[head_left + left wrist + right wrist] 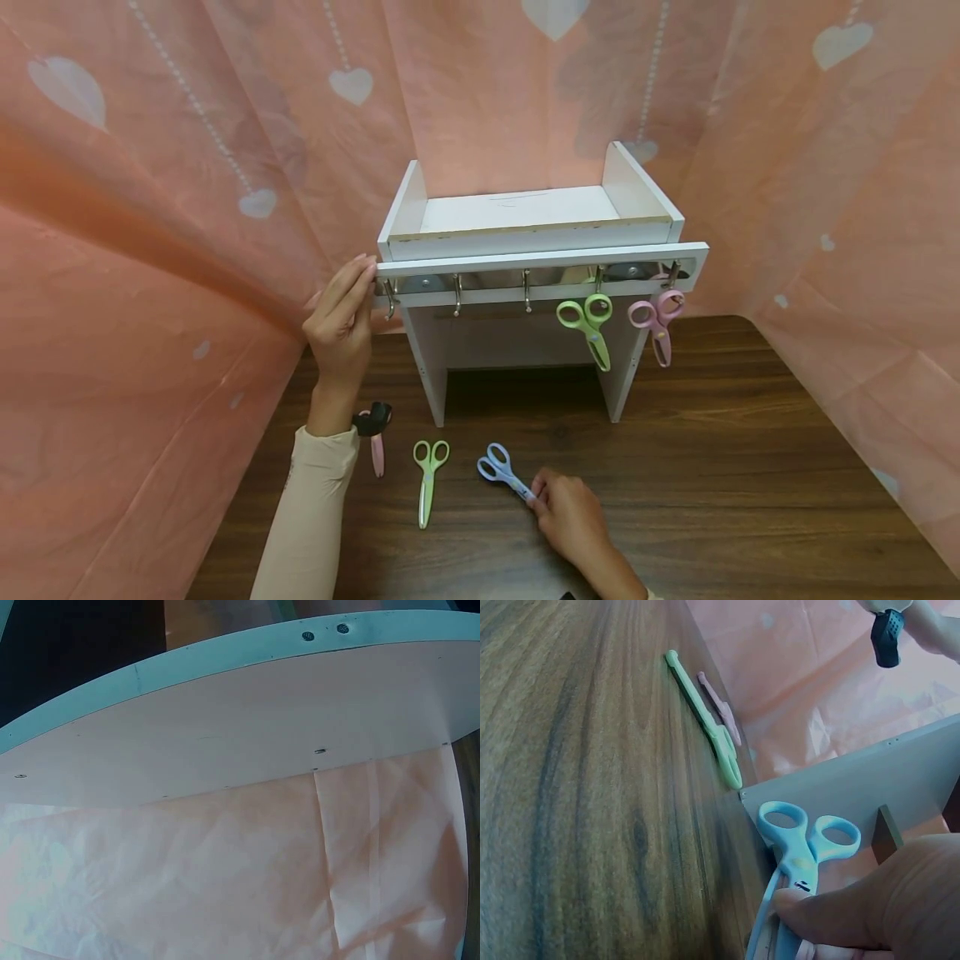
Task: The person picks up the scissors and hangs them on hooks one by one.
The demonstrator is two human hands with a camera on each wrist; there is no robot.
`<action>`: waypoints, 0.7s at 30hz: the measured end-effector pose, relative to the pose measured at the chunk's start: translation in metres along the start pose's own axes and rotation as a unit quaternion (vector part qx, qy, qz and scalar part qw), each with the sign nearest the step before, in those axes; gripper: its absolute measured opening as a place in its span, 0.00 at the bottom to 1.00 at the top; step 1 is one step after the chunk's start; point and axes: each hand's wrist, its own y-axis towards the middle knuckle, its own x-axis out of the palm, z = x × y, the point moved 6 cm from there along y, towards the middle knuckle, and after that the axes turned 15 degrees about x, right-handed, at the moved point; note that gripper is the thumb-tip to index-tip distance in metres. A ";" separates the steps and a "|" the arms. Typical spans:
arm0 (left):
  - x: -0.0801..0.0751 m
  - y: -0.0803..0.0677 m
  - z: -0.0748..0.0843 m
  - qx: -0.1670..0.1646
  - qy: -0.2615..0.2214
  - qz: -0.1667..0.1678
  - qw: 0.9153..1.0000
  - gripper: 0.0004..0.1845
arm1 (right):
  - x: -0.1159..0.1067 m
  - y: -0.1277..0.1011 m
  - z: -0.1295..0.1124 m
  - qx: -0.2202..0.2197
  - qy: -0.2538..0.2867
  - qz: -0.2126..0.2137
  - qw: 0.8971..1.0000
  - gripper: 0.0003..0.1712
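Observation:
My right hand (573,517) pinches a pair of light blue scissors (504,473) by the blade end, the handle loops pointing away, over the wooden table. In the right wrist view the thumb (832,907) presses on the blades of the scissors. My left hand (343,321) touches the left end of a white hook rail (487,265) with its fingers extended. Green scissors (592,329) and pink scissors (658,323) hang from the two rightmost hooks. On the table lie another green pair of scissors (426,487) and a pink pair (377,454), partly hidden by my left wrist.
The hook rail runs across the front of a white shelf unit (648,192) standing on the brown wooden table (720,467). Bare metal hooks (527,292) line the rail's left and middle. A pink curtain with hearts (480,100) encloses the back and sides.

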 end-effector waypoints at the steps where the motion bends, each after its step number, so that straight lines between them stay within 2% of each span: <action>1: 0.000 0.000 0.000 0.000 0.000 0.000 1.000 0.17 | -0.001 0.001 0.000 0.002 0.004 0.001 1.000 0.17; 13: 0.001 0.004 0.005 -0.001 0.005 0.007 1.000 0.17 | -0.011 0.006 -0.002 0.013 0.057 0.014 0.998 0.16; 21: 0.002 0.007 0.009 0.004 0.007 0.007 1.000 0.16 | -0.020 0.004 -0.008 0.014 0.068 0.018 0.997 0.15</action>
